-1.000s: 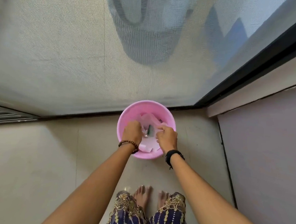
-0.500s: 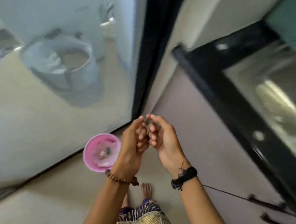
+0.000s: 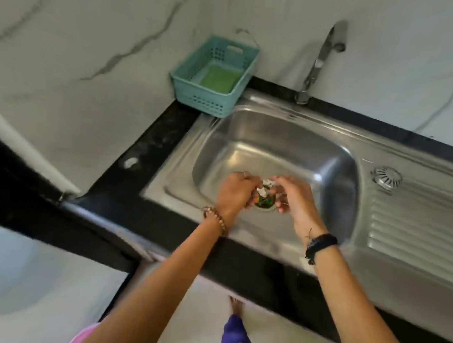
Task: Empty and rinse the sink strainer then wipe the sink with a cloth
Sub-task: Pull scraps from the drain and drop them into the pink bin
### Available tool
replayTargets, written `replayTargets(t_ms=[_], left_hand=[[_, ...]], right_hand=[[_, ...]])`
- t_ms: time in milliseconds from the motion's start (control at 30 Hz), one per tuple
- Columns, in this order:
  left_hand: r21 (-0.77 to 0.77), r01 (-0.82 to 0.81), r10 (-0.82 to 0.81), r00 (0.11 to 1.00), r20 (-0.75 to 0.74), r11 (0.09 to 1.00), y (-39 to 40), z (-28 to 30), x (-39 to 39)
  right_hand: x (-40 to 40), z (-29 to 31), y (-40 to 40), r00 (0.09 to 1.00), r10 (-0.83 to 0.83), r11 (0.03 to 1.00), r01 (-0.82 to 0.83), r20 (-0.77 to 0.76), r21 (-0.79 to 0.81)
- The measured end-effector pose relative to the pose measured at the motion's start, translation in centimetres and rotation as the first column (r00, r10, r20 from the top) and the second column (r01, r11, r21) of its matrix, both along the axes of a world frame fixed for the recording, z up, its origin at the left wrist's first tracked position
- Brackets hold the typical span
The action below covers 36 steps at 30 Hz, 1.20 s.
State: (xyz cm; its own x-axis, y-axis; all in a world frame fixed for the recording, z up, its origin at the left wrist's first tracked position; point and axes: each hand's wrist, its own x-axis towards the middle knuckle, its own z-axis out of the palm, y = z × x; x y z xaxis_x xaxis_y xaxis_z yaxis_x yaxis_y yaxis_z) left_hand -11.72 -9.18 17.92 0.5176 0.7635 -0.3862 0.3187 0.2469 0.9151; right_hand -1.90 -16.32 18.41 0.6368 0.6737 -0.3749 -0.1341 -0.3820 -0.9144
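Having moved from pink bucket to sink [image 3: 249,135], my left hand [image 3: 236,192] and right hand [image 3: 294,199] pinching strainer [image 3: 265,199] between them. Small, stiff, wet-slippery; gripping rim.

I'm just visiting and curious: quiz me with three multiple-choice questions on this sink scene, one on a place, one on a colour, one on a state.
1. Where does the basket stand?
A. in the basin
B. on the counter's back left corner, beside the sink
C. on the floor

2. What colour is the pad in the basket?
A. green
B. red
C. black

3. Is water running from the tap?
A. yes, a strong stream
B. none is visible
C. the tap is missing

Answers: 1 B, it sits left of the tap against the wall. 2 A, the pad shows green. 3 B, no stream shows below the spout, while the left hand and right hand meet over the drain.
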Motion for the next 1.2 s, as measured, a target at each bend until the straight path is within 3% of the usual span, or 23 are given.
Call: replayTargets(t_ms=[133,267,333,467,567,700,767,833,900,1033,1200], left_hand=[[0.148,0.169,-0.107,0.928,-0.356,0.974,5.8,-5.7,6.3],[0.191,0.454,-0.189,0.667,-0.721,0.87,8.3,-11.7,10.4],[0.132,0.545,-0.245,0.564,-0.788,0.828,8.4,-14.2,12.0],[0.057,0.733,-0.313,0.359,-0.879,0.678,7.4,-17.6,13.8],[0.079,0.774,-0.276,0.317,-0.907,0.628,7.7,-18.6,14.3],[0.115,0.743,-0.255,0.365,-0.895,0.659,8.8,-18.2,14.0],[0.127,0.672,-0.254,0.438,-0.862,0.73,9.2,-17.4,13.6],[0.116,0.536,-0.235,0.542,-0.807,0.836,9.6,-16.0,12.9],[0.11,0.397,-0.188,0.638,-0.746,0.911,9.8,-14.2,11.7],[0.102,0.246,-0.143,0.8,-0.583,0.964,9.0,-9.1,8.1],[0.194,-0.034,0.099,0.937,-0.335,0.98,5.4,-2.9,0.1]], right_hand=[[7.6,-5.7,3.4,0.988,0.047,0.973,-0.012,0.147,-0.232],[11.0,-12.2,5.3,0.964,0.202,0.891,-0.108,0.174,-0.441],[11.5,-14.8,6.1,0.92,0.337,0.817,-0.179,0.201,-0.548],[11.2,-18.9,7.1,0.689,0.649,0.624,-0.242,0.321,-0.743],[11.3,-20.5,7.5,0.604,0.715,0.577,-0.226,0.352,-0.785],[11.9,-20.3,7.2,0.634,0.684,0.605,-0.219,0.36,-0.766],[12.2,-19.2,6.7,0.748,0.557,0.712,-0.206,0.361,-0.672],[12.2,-17.8,6.2,0.902,0.343,0.847,-0.175,0.263,-0.502],[12.0,-16.0,5.8,0.971,0.184,0.917,-0.115,0.15,-0.382],[9.8,-11.6,5.6,0.998,0.062,0.98,-0.059,0.006,-0.191],[2.7,-5.5,5.0,0.979,0.198,0.98,-0.2,0.054,0.018]])
